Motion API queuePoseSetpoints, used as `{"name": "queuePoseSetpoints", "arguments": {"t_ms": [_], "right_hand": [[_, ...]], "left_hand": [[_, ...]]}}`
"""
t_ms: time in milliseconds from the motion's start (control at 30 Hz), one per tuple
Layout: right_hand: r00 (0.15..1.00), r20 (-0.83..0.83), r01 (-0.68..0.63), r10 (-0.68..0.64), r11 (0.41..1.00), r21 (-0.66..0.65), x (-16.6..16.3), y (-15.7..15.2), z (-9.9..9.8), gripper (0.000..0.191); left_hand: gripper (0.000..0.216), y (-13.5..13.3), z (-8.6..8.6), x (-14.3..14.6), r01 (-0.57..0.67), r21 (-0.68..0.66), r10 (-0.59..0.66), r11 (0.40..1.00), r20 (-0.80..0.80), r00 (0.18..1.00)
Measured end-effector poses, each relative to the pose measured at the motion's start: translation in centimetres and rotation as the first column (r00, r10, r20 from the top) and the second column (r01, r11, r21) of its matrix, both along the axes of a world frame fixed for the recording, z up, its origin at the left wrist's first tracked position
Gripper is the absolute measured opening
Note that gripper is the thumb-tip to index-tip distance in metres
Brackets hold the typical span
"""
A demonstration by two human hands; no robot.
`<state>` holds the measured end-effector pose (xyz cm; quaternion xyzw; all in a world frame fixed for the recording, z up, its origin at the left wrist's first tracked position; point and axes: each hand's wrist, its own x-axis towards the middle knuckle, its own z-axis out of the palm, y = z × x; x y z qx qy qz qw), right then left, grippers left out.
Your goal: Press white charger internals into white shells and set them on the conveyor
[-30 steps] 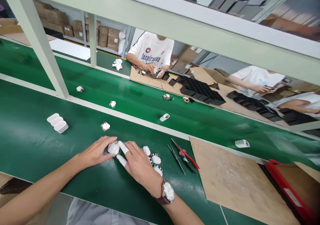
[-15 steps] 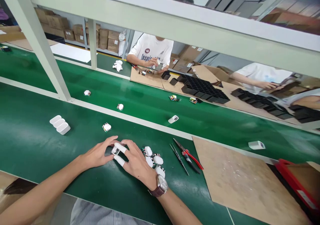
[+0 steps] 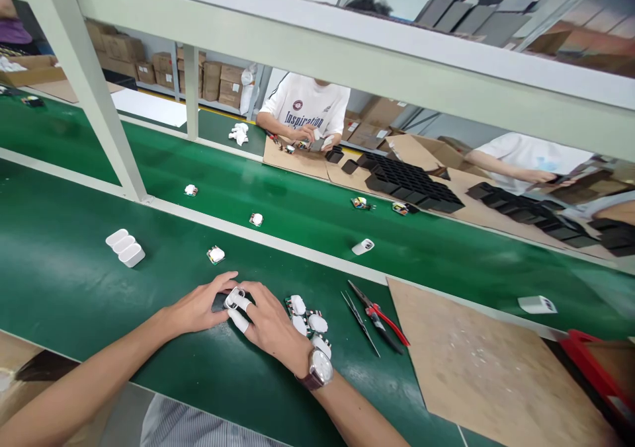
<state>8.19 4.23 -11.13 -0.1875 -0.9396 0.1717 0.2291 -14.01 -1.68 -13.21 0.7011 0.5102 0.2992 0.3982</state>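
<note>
My left hand [image 3: 201, 307] and my right hand [image 3: 268, 325] meet on the green bench, both closed round a small white charger shell [image 3: 230, 299]. White finger cots cover two fingers of my right hand, and a wristwatch [image 3: 317, 369] sits on its wrist. Just right of my right hand lies a cluster of small white charger inserts [image 3: 308, 323]. One more insert [image 3: 215, 254] lies alone above my left hand. A row of three empty white shells [image 3: 126, 247] stands at the left.
Tweezers [image 3: 360, 314] and red-handled cutters [image 3: 380, 316] lie beside a brown board [image 3: 491, 374]. Beyond a white rail the conveyor belt [image 3: 307, 212] carries scattered parts and a white charger [image 3: 536, 305]. People across it work at black trays [image 3: 411, 182]. A red bin [image 3: 598, 374] is at far right.
My hands have closed tighter on the white shell, right fingers now over it. Parts on the conveyor belt have drifted right. The person opposite has lifted both hands.
</note>
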Motion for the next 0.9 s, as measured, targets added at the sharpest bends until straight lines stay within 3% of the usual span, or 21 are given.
{"name": "queuePoseSetpoints", "arguments": {"t_ms": [133, 300, 433, 600, 733, 800, 900], "right_hand": [[0.997, -0.060, 0.050, -0.056, 0.995, -0.086, 0.1, -0.2, -0.3, 0.028], [0.996, 0.072, 0.053, -0.053, 0.999, 0.007, 0.2, -0.5, 0.6, 0.025], [0.992, 0.020, 0.125, -0.124, 0.981, -0.147, 0.8, -0.3, 1.4, 0.039], [0.973, -0.095, 0.198, -0.211, 0.972, -0.127, 2.4, -0.5, 1.0, 0.040], [0.963, -0.069, 0.252, -0.259, 0.963, -0.092, 4.0, -1.2, 0.8, 0.039], [0.956, -0.071, 0.279, -0.285, 0.957, -0.081, 4.9, -1.4, 1.0, 0.038], [0.936, -0.081, 0.338, -0.344, 0.938, -0.078, 6.5, -1.2, 1.6, 0.036]], "left_hand": [[0.081, 0.1, -0.1, -0.1, 0.006, 0.015, -0.005, 1.000, -0.010, 1.000], [0.083, 0.0, -0.4, -0.1, 0.015, 0.057, -0.014, 0.998, -0.019, 1.000], [0.073, -0.2, -0.7, -0.2, 0.000, 0.214, 0.017, 0.977, -0.078, 0.997], [0.034, -0.1, -1.0, 0.1, 0.033, 0.521, 0.066, 0.853, -0.171, 0.983], [0.020, 0.1, -1.0, 0.6, 0.032, 0.643, 0.077, 0.765, -0.142, 0.987], [0.013, 0.3, -0.9, 0.7, 0.025, 0.638, 0.087, 0.770, -0.143, 0.986], [0.012, 0.7, -0.4, 0.9, -0.020, 0.517, 0.082, 0.856, -0.098, 0.992]]}}
